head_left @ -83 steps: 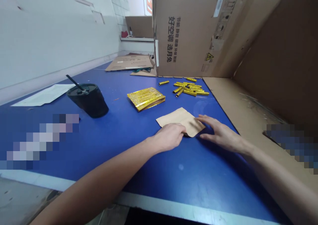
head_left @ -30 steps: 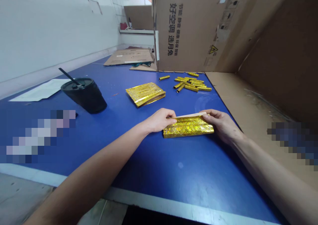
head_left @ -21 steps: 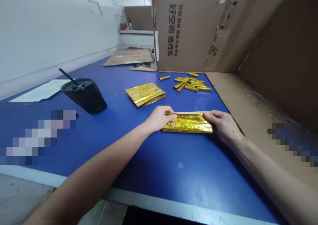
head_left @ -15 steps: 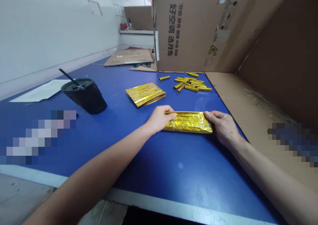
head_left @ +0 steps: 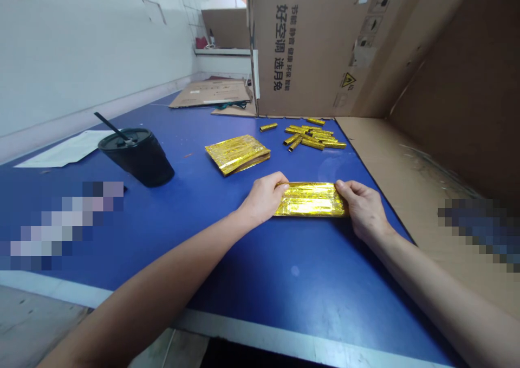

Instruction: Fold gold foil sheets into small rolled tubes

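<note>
A shiny gold foil paper sheet (head_left: pixel 311 199), apparently folded into a wide strip, is stretched between my two hands just over the blue table. My left hand (head_left: pixel 264 197) pinches its left end, thumb on top and fingers curled. At the right end my right hand (head_left: pixel 363 205) grips the upper corner between thumb and bent fingers. Beyond my left hand lies a stack of gold foil sheets (head_left: pixel 238 154). Several small rolled gold foil tubes (head_left: pixel 314 137) are heaped farther back, and a single tube (head_left: pixel 268 127) lies apart to their left.
A black cup (head_left: pixel 140 159) with a straw stands on the left of the blue table (head_left: pixel 260 281), near a white paper sheet (head_left: pixel 65 150). Flattened cardboard (head_left: pixel 213 92) lies at the back. A large cardboard box (head_left: pixel 317 48) rises behind and to the right.
My left hand has shifted slightly right along the foil, with its fingers curled more over the end. The foil surface looks flatter and catches more light. My right hand has barely moved.
</note>
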{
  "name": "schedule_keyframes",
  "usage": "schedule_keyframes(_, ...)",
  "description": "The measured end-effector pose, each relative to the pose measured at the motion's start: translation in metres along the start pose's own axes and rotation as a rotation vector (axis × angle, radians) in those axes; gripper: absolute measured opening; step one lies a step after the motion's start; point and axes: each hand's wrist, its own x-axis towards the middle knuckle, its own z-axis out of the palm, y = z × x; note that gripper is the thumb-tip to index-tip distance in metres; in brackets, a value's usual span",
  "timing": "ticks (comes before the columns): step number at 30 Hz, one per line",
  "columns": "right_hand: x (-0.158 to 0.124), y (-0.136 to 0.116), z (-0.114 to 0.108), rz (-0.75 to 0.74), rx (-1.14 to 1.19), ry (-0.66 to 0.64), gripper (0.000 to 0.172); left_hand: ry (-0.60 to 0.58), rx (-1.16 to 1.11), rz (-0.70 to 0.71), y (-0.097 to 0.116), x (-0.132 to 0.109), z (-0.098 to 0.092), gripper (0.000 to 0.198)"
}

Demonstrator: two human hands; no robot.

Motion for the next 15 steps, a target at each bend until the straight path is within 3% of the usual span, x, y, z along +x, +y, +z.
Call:
schedule_keyframes(8,-0.0013,-0.0014,0.0014,-0.042,-0.058,0.041,0.029,-0.038,0.040,0.026,0.0002,-0.0044,0.0045,0.014)
schedule_keyframes(15,0.0019,0.0029,-0.0007,-0.115,-0.270,0.070,0.027,-0.052,0.112,-0.009,-0.0017,-0.0050,0.0053,0.015)
